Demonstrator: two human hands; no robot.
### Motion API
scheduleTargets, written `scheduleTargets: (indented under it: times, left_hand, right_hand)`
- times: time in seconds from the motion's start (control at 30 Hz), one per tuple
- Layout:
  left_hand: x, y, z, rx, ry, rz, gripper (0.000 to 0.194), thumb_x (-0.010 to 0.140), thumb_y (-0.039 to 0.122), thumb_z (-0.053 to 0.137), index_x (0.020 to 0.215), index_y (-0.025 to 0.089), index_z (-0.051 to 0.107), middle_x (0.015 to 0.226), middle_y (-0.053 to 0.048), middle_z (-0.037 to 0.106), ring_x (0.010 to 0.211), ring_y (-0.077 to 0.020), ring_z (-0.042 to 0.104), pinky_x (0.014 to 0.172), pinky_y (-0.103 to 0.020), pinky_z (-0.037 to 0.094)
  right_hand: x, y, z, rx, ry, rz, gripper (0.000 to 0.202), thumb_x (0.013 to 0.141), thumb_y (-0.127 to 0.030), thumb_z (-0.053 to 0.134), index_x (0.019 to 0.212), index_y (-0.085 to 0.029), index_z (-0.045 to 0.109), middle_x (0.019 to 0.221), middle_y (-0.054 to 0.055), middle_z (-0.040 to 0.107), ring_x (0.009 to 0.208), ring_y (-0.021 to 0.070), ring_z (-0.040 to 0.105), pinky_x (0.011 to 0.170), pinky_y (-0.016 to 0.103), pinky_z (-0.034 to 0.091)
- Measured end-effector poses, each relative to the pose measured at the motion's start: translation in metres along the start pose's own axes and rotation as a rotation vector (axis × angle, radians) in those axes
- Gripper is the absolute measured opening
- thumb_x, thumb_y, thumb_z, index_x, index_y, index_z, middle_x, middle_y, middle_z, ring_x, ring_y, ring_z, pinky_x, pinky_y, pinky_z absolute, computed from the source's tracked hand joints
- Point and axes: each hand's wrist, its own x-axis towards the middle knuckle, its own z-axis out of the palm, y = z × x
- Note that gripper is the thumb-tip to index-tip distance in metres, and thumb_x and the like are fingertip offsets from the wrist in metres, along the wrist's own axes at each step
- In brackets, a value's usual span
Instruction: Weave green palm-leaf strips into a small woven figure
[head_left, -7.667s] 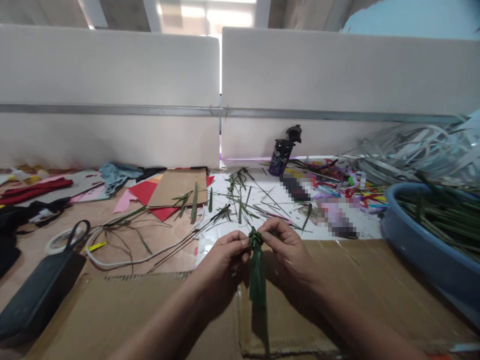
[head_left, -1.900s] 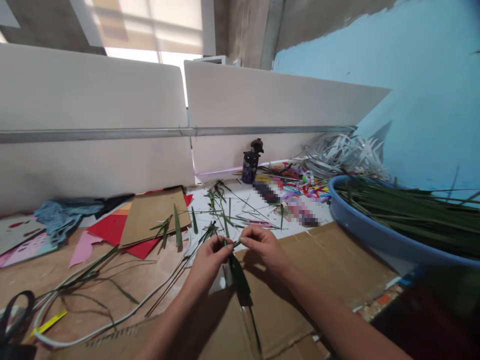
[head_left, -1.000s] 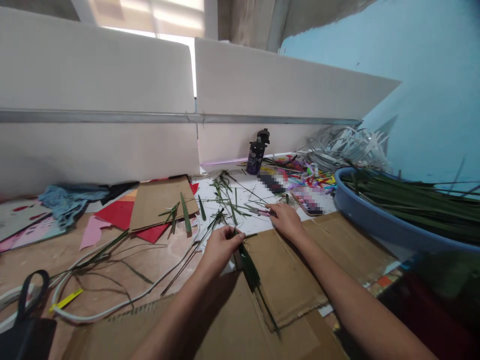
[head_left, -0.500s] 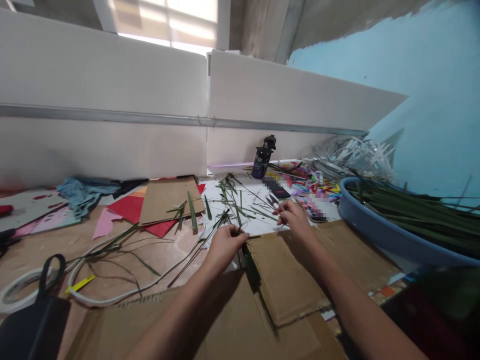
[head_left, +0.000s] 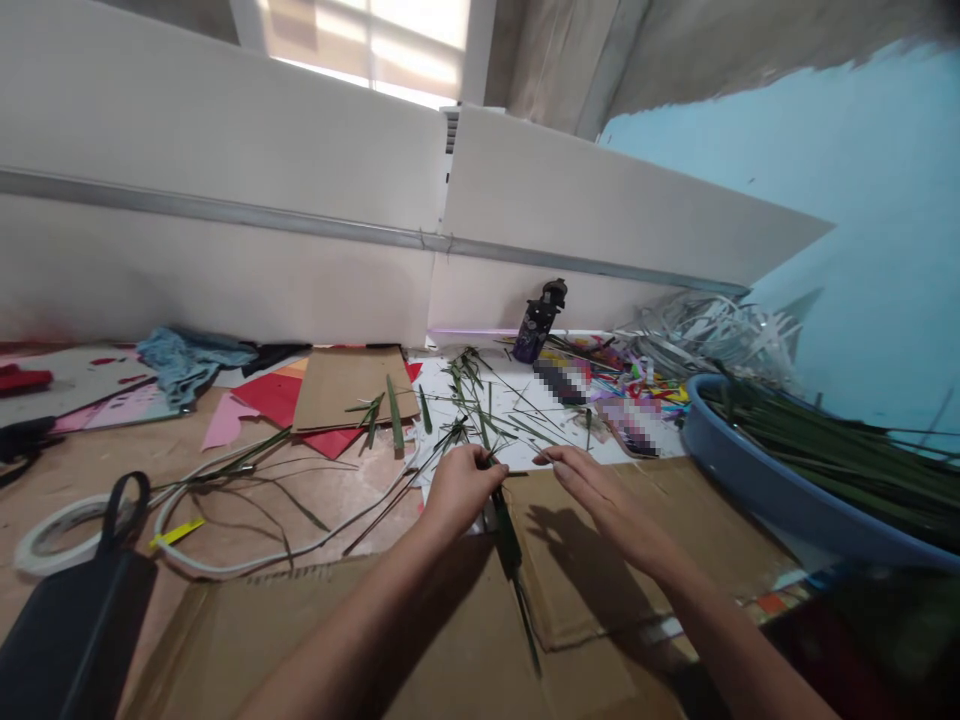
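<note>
My left hand [head_left: 459, 490] pinches a dark green leaf strip [head_left: 508, 545] between thumb and fingers. The strip's folded, wider part hangs below the hand and a thin end trails over the cardboard [head_left: 592, 590]. To the right, my right hand [head_left: 604, 500] hovers above that cardboard, fingers stretched out and pointing at the left hand, with nothing visible in them. Loose leaf pieces [head_left: 397, 415] and thin green scraps [head_left: 465, 370] lie beyond the hands on the white surface and on a small cardboard sheet [head_left: 311, 395].
At right stands a blue basin [head_left: 720, 455] full of long green leaves. A dark bottle [head_left: 534, 325], colourful strips [head_left: 652, 380] and a blurred-out phone [head_left: 630, 430] lie behind the right hand. White cable [head_left: 300, 550], tape roll [head_left: 56, 550] and black case [head_left: 75, 620] occupy the left.
My right hand held small scissors before; now they are out of sight and its fingers are straightened, nearer the left hand. The left hand keeps its pinch. The view has shifted slightly.
</note>
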Motion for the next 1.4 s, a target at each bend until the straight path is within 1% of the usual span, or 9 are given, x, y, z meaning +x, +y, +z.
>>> scheduleTargets:
  times: [0.17,0.33,0.77,0.87,0.97,1.07,1.17,1.27,1.4]
  left_hand:
    - [-0.004,0.004,0.001,0.034,0.014,0.019,0.025,0.078,0.023,0.07,0.058,0.024,0.055,0.059,0.002,0.054,0.064,-0.0191,0.053,0.062,-0.03,0.03]
    - [-0.008,0.007,0.003,0.066,0.041,0.041,0.026,0.078,0.02,0.071,0.058,0.023,0.056,0.059,0.002,0.056,0.065,-0.0195,0.053,0.064,-0.03,0.028]
    - [-0.013,0.013,0.006,0.053,0.051,0.056,0.02,0.075,0.014,0.071,0.06,0.022,0.061,0.064,-0.001,0.062,0.068,-0.0213,0.056,0.067,-0.031,0.028]
    - [-0.011,0.011,0.005,-0.009,0.038,0.049,0.015,0.074,0.018,0.072,0.061,0.022,0.063,0.063,-0.001,0.062,0.068,-0.0212,0.055,0.067,-0.031,0.028]
    - [-0.008,0.009,0.004,-0.123,0.011,0.032,0.016,0.071,0.028,0.074,0.061,0.022,0.064,0.062,-0.001,0.06,0.067,-0.0203,0.053,0.066,-0.031,0.03]
    - [-0.004,0.009,0.001,-0.291,-0.04,-0.001,0.025,0.069,0.045,0.075,0.068,0.021,0.066,0.066,-0.001,0.062,0.065,-0.0188,0.053,0.065,-0.031,0.036]
    - [-0.001,0.011,-0.002,-0.446,-0.074,-0.034,0.041,0.063,0.056,0.079,0.074,0.019,0.068,0.072,-0.002,0.063,0.064,-0.0164,0.053,0.066,-0.031,0.041]
    - [-0.001,0.013,-0.005,-0.555,-0.084,-0.062,0.049,0.058,0.06,0.085,0.076,0.018,0.069,0.076,-0.003,0.062,0.066,-0.0149,0.052,0.067,-0.03,0.043]
    - [-0.004,0.017,-0.007,-0.666,-0.103,-0.085,0.054,0.055,0.058,0.093,0.079,0.016,0.07,0.083,-0.003,0.064,0.073,-0.0144,0.055,0.07,-0.029,0.045]
  right_hand:
    - [0.002,-0.007,0.012,-0.064,-0.016,-0.024,0.035,0.105,-0.055,0.047,0.098,-0.026,0.066,0.105,0.008,0.069,0.105,0.0289,0.063,0.096,0.042,0.049]
    - [0.009,-0.012,0.015,-0.098,0.017,-0.035,0.035,0.106,-0.052,0.046,0.09,-0.025,0.062,0.096,0.006,0.067,0.095,0.0267,0.062,0.085,0.038,0.047]
    - [0.017,-0.023,0.013,-0.078,0.031,-0.008,0.034,0.1,-0.051,0.051,0.081,-0.025,0.062,0.085,0.004,0.067,0.088,0.026,0.061,0.078,0.036,0.043]
    - [0.018,-0.023,0.011,-0.053,0.077,-0.006,0.037,0.099,-0.052,0.05,0.08,-0.024,0.065,0.085,0.005,0.068,0.089,0.0268,0.062,0.08,0.037,0.043]
    - [0.015,-0.022,0.005,-0.018,0.152,0.003,0.038,0.098,-0.054,0.051,0.083,-0.024,0.069,0.086,0.004,0.068,0.089,0.0271,0.062,0.081,0.038,0.043]
    - [0.007,-0.017,0.002,0.063,0.202,0.033,0.039,0.098,-0.059,0.054,0.09,-0.025,0.073,0.083,0.003,0.065,0.085,0.0265,0.059,0.077,0.037,0.043]
    - [-0.005,-0.008,0.006,0.187,0.2,0.086,0.043,0.096,-0.066,0.057,0.094,-0.026,0.073,0.077,0.002,0.058,0.077,0.0254,0.055,0.069,0.035,0.041]
    - [-0.014,-0.002,0.015,0.308,0.209,0.155,0.046,0.096,-0.07,0.058,0.097,-0.027,0.073,0.073,0.0,0.052,0.07,0.0237,0.051,0.064,0.034,0.04]
    - [-0.017,-0.001,0.027,0.377,0.214,0.175,0.044,0.097,-0.069,0.058,0.096,-0.027,0.072,0.081,0.003,0.059,0.074,0.0239,0.053,0.067,0.034,0.044]
